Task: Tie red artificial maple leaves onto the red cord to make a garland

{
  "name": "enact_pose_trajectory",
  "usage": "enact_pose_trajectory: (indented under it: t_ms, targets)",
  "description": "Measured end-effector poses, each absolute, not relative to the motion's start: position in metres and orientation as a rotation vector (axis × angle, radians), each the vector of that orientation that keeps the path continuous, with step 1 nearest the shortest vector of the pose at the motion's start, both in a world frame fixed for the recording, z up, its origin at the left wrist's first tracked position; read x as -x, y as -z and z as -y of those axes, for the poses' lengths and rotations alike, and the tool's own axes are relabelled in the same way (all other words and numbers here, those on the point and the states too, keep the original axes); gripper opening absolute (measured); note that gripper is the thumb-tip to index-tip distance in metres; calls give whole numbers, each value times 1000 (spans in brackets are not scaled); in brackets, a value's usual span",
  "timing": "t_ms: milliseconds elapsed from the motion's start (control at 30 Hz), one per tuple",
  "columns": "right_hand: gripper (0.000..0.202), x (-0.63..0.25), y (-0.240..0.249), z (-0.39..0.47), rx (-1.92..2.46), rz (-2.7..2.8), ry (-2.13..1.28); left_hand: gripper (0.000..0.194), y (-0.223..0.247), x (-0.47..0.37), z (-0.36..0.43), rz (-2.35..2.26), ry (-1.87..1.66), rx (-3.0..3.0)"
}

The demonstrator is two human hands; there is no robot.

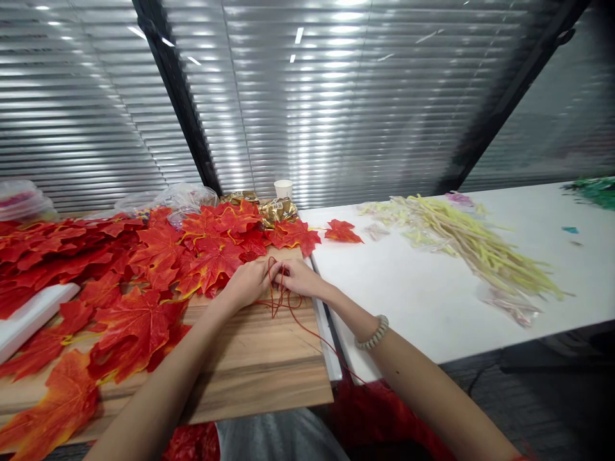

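My left hand (248,282) and my right hand (298,278) meet over the wooden board's right part, fingertips pinched together. Between them they hold a thin red cord (273,301), which hangs in loose loops below the fingers. One length of the cord runs right and down over the board's edge toward the floor. A beaded bracelet (372,333) circles my right forearm. Just beyond my hands lie red artificial maple leaves (206,256) in a heap. The fingertips overlap, so the exact point of grip on the cord is partly hidden.
The wooden tabletop (259,365) adjoins a white table (384,288) with a gap between them. Yellow stem-like strips (480,243) lie on the white table. A paper cup (283,188), gold packets (278,210) and plastic containers (185,197) stand at the back. A white bar-shaped object (36,317) lies left.
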State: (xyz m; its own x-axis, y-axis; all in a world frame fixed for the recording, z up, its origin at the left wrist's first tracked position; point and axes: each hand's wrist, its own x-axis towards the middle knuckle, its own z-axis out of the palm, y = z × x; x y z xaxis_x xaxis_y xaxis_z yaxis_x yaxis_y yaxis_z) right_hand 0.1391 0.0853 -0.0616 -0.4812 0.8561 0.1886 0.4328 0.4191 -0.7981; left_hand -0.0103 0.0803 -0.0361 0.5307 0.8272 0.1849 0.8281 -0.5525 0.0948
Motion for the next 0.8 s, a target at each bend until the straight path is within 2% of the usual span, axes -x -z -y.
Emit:
enact_pose_trajectory:
  t_ms: [500, 800]
  targets:
    - [12, -139, 62, -85, 1026, 2029, -1007, 39, 36, 13, -82, 1483, 427, 2772]
    - [15, -139, 69, -90, 914, 1836, -1211, 36, 37, 17, -89, 1474, 956, 2848]
